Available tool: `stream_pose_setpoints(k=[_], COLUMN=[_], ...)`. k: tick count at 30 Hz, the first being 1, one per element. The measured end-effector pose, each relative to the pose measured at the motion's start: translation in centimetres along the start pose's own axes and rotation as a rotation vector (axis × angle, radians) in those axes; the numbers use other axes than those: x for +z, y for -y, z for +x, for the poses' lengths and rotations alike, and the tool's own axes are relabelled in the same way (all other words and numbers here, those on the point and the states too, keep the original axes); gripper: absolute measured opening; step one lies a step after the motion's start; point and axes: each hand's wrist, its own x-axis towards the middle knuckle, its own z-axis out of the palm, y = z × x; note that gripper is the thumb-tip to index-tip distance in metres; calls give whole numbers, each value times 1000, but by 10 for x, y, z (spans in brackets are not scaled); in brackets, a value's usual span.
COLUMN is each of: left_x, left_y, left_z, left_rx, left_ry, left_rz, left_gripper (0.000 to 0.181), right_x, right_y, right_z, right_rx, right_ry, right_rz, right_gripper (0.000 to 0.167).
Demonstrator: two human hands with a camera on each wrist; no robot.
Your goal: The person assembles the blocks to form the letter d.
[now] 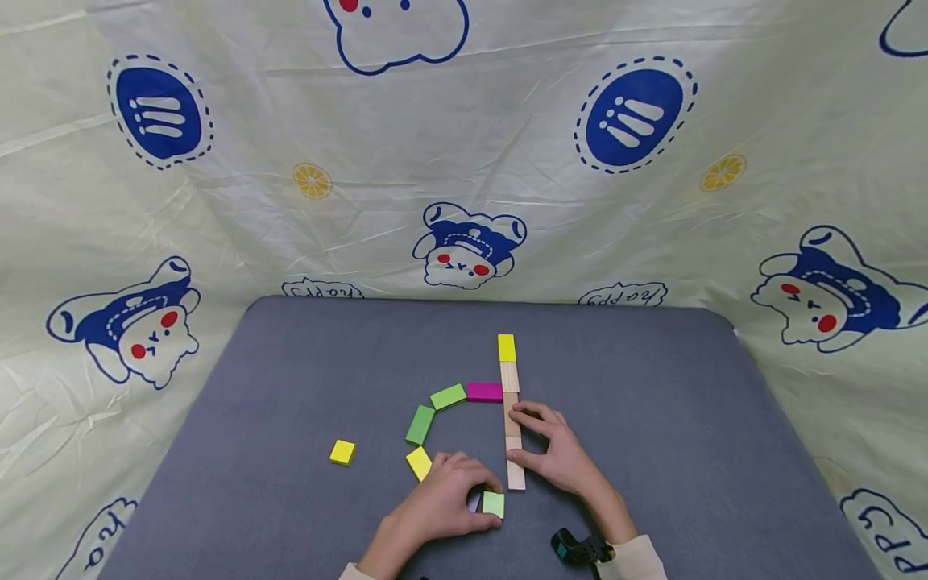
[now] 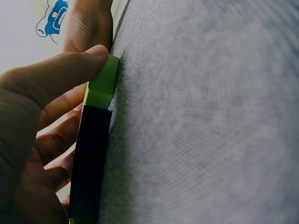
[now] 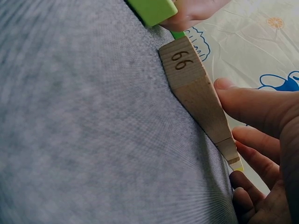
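In the head view my left hand (image 1: 451,498) pinches a light green block (image 1: 494,505) between thumb and fingers, close to the table. A dark block (image 2: 91,161) lies end to end with it in the left wrist view; the hand hides most of it from above. My right hand (image 1: 560,453) touches the side of a straight row of plain wooden blocks (image 1: 512,415) with thumb and fingertips. The number 66 marks the near end of that row (image 3: 180,60). A yellow block (image 1: 507,348) caps its far end.
Left of the row, a magenta block (image 1: 484,392), two green blocks (image 1: 420,424) and a yellow block (image 1: 418,461) form a curve. Another yellow block (image 1: 343,453) lies apart on the grey table (image 1: 275,362). A black strapped device (image 1: 580,548) sits by the right wrist.
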Motion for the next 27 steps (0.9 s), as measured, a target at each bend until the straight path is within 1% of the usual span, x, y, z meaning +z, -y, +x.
stream_pose_setpoints(k=[4,9,11,13,16,19,21,24,27], left_x=[0,-1,-1,-1,-3,-9,-14,-22,-29], left_y=[-1,-1,0,0,-1,-5,-6,-6,-3], left_z=[0,0,0,-2,-6,-12,-15,-22,-28], left_rx=[-4,-11,-9,-1,20,44,61,78,74], left_ry=[8,26,21,0,-59,-135,-196,-308,-413], left_rz=[11,1,-6,-3,2,-2,-15,-30,-38], left_gripper=[28,34,35,34,31,30,31,32,34], right_x=[0,-1,0,0,0,-1,0,0,0], right_y=[0,-1,-1,-2,-1,-1,0,0,0], right_z=[0,0,0,0,-1,0,0,1,0], right_rx=[4,2,0,-2,4,9,7,-4,-11], right_ry=[2,0,0,0,2,0,-3,-3,-7], right_rz=[1,-7,-10,-12,-3,-3,-10,-24,-20], right_gripper=[65,64,64,64,64,64,64,63,64])
